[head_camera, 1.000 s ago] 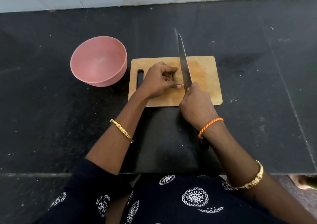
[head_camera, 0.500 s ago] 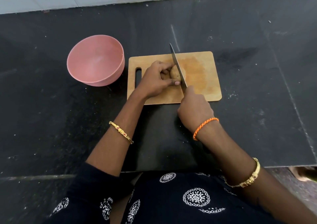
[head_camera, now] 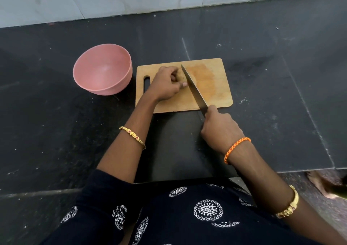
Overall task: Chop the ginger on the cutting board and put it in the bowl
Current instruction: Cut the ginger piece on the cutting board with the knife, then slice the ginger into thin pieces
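Left hand (head_camera: 165, 84) is clamped down on the ginger (head_camera: 181, 76) in the middle of the cutting board (head_camera: 219, 94), and the right hand (head_camera: 220, 129) grips the knife (head_camera: 194, 88), blade laid across the ginger. Pink bowl (head_camera: 102, 70) sits just left of the board on the black counter (head_camera: 281, 94).

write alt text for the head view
A right hand slices a knife into ginger steadied by the left hand on a wooden board. An empty pink bowl sits left of it on a black counter.
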